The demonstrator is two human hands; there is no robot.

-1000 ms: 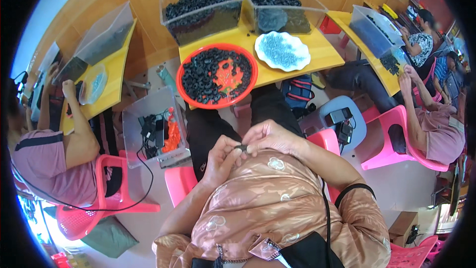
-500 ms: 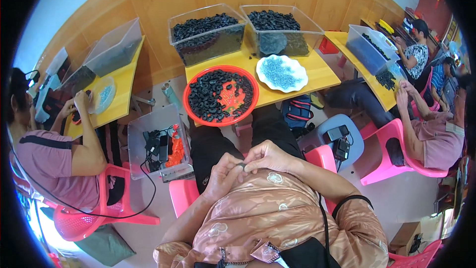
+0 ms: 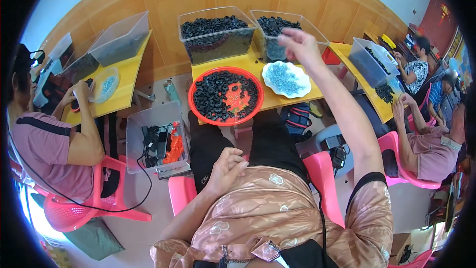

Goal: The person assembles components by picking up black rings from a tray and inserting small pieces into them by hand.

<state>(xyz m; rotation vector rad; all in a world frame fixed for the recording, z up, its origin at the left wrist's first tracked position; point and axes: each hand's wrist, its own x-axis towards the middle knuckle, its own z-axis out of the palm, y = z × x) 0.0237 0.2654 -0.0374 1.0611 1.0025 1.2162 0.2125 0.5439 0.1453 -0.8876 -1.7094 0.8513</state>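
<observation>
Yellow table (image 3: 277, 100): smooth, flat top, straight ahead of the person against a wooden wall; it carries the tubs, the tray and the plate.
Right hand (image 3: 298, 44): raised with the arm stretched forward, above the right-hand tub; fingers bent loosely downward with the tips near each other; whether they pinch anything I cannot tell.
Right tub (image 3: 317, 32): clear plastic, rectangular with rounded corners, filled with small black rings; directly under the right hand.
Left tub (image 3: 215, 33): same clear plastic box, just beside the right one, heaped with the same dark ring-shaped parts.
Left hand (image 3: 226, 167): resting in the lap on shiny tan patterned cloth, fingers curled half shut; nothing visible in its grip.
Red tray (image 3: 191, 105): round, shallow plastic, at the table's near edge; black rings lie spread in it, with bare red showing in the middle.
Plate (image 3: 286, 78): white with a wavy rim, just right of the tray, holding a flat layer of tiny pale blue pieces.
Clear crate (image 3: 133, 134): on the floor at the left, with black cables and orange parts inside.
Pink chairs (image 3: 322, 178): moulded plastic.
Other people (image 3: 49, 144): seated at neighbouring yellow tables on both sides, with similar tubs.
</observation>
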